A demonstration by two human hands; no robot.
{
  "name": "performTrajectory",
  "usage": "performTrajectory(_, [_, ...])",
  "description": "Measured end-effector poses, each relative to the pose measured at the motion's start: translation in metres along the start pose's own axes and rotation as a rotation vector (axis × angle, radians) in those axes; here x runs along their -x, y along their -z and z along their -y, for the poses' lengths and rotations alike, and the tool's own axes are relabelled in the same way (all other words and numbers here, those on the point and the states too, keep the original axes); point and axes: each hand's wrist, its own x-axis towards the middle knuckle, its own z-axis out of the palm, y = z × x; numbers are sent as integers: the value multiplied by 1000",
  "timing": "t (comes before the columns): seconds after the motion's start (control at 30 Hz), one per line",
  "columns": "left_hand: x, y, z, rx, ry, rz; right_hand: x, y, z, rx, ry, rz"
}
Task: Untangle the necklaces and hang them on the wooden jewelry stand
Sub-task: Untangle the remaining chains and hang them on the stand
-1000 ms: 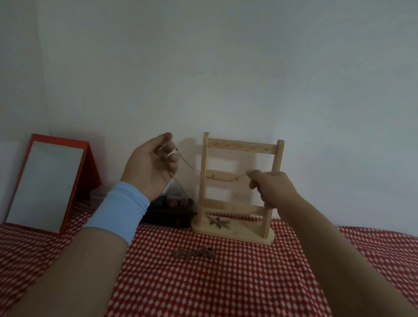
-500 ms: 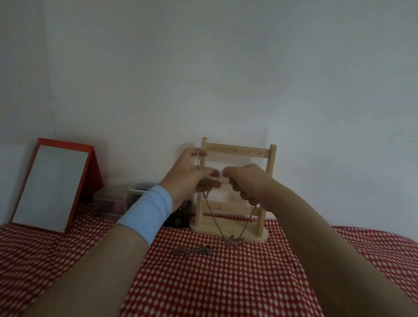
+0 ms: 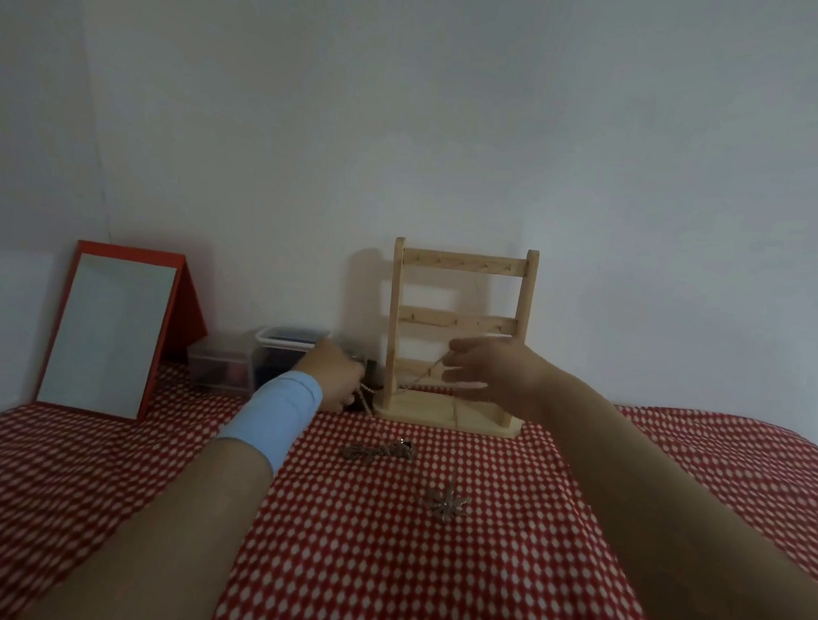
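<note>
The wooden jewelry stand rises at the back of the red checked cloth, three rungs between two posts. My right hand is in front of its lower rungs, fingers partly spread, pinching a thin chain. That chain runs down to a star-shaped pendant lying on the cloth. My left hand, with a light blue wristband, sits low beside the stand's left post and grips the chain's other end. A second necklace lies bunched on the cloth in front of the stand.
A red-framed mirror leans against the wall at the left. Clear plastic boxes and a small dark object stand between the mirror and the stand. The red checked cloth stretches toward me.
Both hands have dropped from the stand's upper rungs and moved apart. The star pendant, which hung in front of the base, now lies on the cloth nearer to me.
</note>
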Motion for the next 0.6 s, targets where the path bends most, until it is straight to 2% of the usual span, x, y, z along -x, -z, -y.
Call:
performTrajectory(0.07, [1,-2,10,-329,-29,-27,-1,-6,-11,241,19,38])
performTrajectory(0.13, [7,-7,14,-552,-70,11,-5,-10,-20,525,10,53])
performTrajectory(0.27, [32,-34,12,-523,-317,305,-5,-12,-39,804,-60,124])
performTrajectory(0.33, [41,-53,20,-572,-414,484,-1,-13,-48,981,-89,231])
performTrajectory(0.4, [40,-70,32,-684,-435,590,4,-16,-56,1165,-110,358])
performTrajectory(0.47, [39,-78,41,-757,-467,587,8,-19,-66,1223,-97,407])
performTrajectory(0.6, [41,-82,44,-770,-488,501,13,-16,-80,1091,-5,359])
